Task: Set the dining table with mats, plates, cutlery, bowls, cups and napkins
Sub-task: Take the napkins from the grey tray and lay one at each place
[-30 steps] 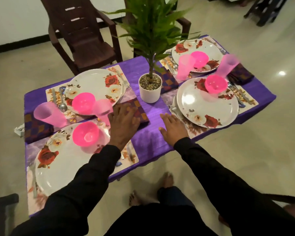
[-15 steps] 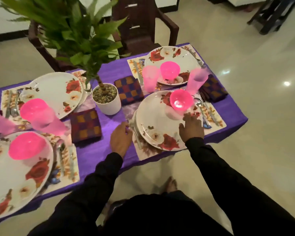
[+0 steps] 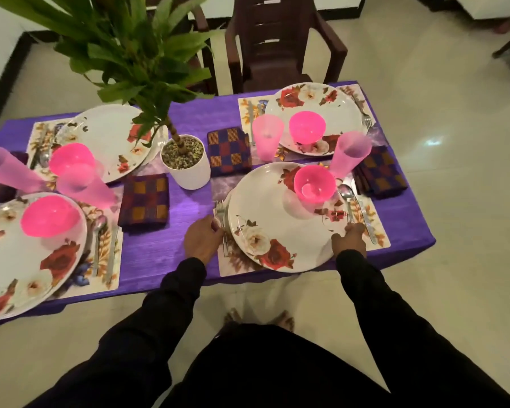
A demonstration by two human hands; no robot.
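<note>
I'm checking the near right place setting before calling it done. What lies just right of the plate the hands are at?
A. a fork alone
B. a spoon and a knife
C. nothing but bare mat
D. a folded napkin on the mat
B: a spoon and a knife lie side by side on the mat, right of the plate; the right hand touches the plate's rim near their handles.

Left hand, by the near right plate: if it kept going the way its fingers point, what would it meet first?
The left hand points right, toward the plate. The fork beside the plate lies right at its fingertips, so it likely meets that first, then the plate's rim. Whether it already touches is unclear.
</note>
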